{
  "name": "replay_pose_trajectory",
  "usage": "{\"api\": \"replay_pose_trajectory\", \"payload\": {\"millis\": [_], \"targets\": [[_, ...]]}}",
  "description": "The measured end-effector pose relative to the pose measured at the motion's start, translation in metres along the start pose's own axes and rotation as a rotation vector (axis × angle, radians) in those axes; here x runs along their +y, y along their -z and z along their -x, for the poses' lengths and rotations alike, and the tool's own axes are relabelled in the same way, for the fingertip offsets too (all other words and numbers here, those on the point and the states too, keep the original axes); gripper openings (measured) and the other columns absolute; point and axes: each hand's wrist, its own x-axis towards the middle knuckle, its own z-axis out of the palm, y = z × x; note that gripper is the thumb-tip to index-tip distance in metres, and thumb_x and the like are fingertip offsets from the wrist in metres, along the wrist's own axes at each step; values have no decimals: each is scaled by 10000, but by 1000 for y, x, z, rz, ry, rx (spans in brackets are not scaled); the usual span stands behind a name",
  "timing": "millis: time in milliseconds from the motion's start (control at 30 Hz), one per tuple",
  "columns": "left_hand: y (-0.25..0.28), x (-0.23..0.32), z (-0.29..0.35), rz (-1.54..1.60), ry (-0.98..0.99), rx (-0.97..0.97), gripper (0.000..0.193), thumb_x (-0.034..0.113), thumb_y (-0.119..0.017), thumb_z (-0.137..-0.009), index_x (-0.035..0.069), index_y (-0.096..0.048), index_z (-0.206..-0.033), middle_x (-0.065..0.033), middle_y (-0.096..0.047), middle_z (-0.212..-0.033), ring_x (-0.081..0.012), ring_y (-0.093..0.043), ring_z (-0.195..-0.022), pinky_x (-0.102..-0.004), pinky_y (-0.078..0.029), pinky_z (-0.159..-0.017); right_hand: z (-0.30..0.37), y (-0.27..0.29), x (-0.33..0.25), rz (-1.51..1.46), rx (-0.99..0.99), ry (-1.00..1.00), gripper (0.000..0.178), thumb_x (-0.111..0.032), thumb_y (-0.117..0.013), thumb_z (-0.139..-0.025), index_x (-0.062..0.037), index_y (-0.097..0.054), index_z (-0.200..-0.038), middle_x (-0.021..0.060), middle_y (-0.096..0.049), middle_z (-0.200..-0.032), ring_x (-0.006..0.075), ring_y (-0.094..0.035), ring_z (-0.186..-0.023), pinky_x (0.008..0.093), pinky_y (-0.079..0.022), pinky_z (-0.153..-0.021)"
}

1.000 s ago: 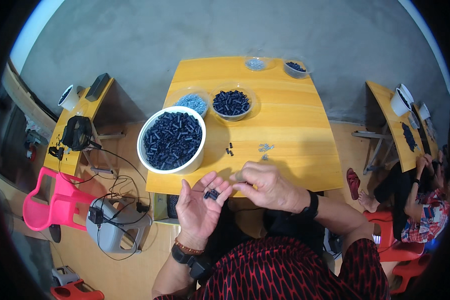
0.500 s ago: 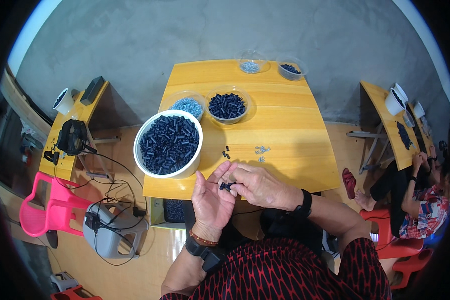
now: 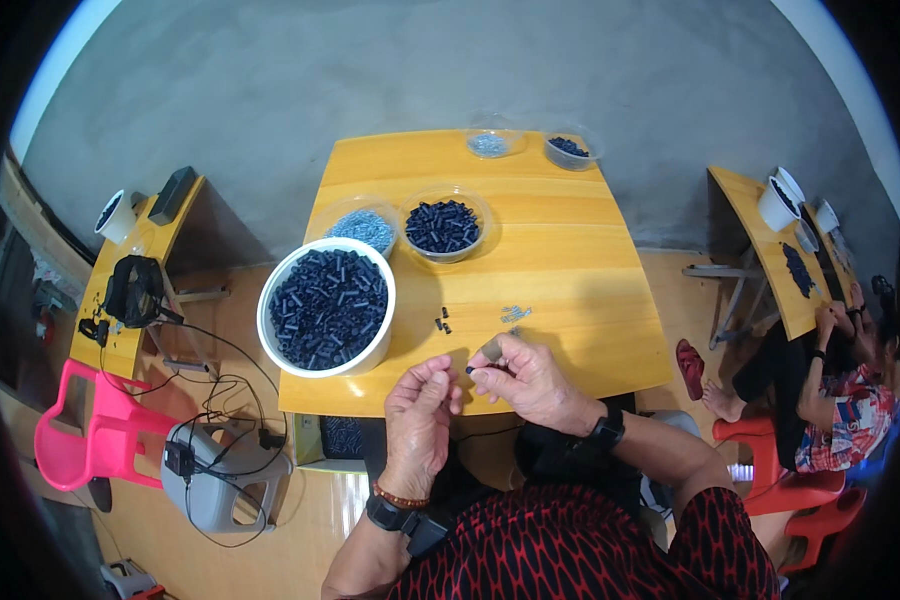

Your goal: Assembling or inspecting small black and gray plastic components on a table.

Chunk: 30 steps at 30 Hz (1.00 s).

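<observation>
My left hand (image 3: 420, 405) is above the table's near edge, its fingers curled in toward the thumb; whatever they hold is hidden. Just to its right, my right hand (image 3: 530, 385) pinches a small dark plastic sleeve (image 3: 470, 369) between thumb and fingertips, a short gap from the left fingers. Beyond the hands lie a few loose dark sleeves (image 3: 443, 325) and a little group of silvery metal pins (image 3: 515, 314). A white bucket (image 3: 263, 325) full of dark sleeves stands to the left, next to clear bowls of silvery pins (image 3: 362, 228) and dark sleeves (image 3: 442, 226).
Two more clear bowls sit at the far edge: small metal parts (image 3: 488, 145) and dark pieces (image 3: 570, 148). Left are a pink chair (image 3: 110, 420), a grey stool (image 3: 230, 480) and tangled cables (image 3: 220, 385). Another person (image 3: 845, 410) sits at a table on the right.
My left hand has gone from open palm up, with dark pieces on it, to curled fingers. My right hand has moved away to the right, pinching a dark sleeve.
</observation>
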Motion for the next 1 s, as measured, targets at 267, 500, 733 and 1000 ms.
{"api": "replay_pose_trajectory", "payload": {"millis": [267, 500, 733, 1000], "targets": [[-6, -17, 7, -271, 10, 13, 106, 76, -655, -947, 18, -657, -1035, -34, -667, -883, -100, -600, -731, -236, -487, -657, 18, -8, 16, -190, 43, 5, 77, -13, -585, -970, 27, -563, -1032, 53, -653, -895, 100, -663, -782, 247, -563, -699], [-8, -17, 9, -273, -38, -17, 128, 86, -652, -952, 34, -651, -1069, -16, -660, -872, -72, -577, -709, -219, -472, -639, 17, 0, 7, -109, 40, 23, 76, -10, -583, -969, 30, -599, -1032, 52, -662, -898, 93, -663, -761, 240, -562, -693], [-9, -5, 6, -266, 36, -10, 137, 81, -676, -932, 28, -645, -1054, -20, -670, -873, -68, -578, -687, -217, -475, -611, 13, 14, 1, -22, 4, 96, 81, -11, -593, -958, 43, -628, -1007, 59, -663, -892, 93, -650, -769, 253, -559, -711], [-5, -13, 6, -374, 83, -88, 75, 20, -667, -914, 43, -610, -957, -29, -651, -826, -90, -609, -671, -211, -465, -558, 14, 15, -1, -77, -69, 2, 81, 42, -583, -932, 71, -622, -997, 99, -663, -959, 121, -649, -814, 275, -570, -739]]}}
